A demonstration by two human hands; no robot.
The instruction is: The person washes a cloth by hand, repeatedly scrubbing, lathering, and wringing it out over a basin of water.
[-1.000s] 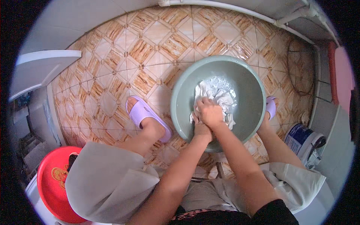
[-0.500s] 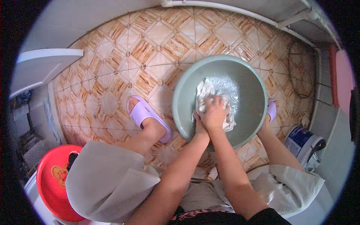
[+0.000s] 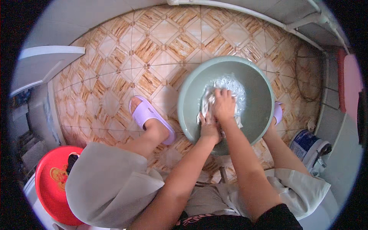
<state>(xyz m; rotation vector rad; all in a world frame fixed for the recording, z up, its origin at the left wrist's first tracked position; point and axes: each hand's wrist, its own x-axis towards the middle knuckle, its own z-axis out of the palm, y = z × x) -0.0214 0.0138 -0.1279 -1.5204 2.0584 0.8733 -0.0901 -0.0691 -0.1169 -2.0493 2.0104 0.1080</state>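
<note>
A wet white cloth lies bunched in a round grey-green basin on the floor. My right hand presses down on the cloth's right part, its fingers curled over the fabric. Nearer to me, my left hand grips the cloth's near end, with the fingertips against the folds. The hands are close together, the right one farther forward. Foamy water shows beyond and to the right of the cloth. Part of the fabric is hidden under both hands.
Purple slippers flank the basin on the tiled floor. A red basin with a dark item stands at the left. On the right are a blue-and-white bucket and a hose. A white pipe runs along the far wall.
My left hand has turned and drawn slightly toward me, showing more of its back. My right hand has shifted a little forward and right. The cloth's far flap is now more bunched.
</note>
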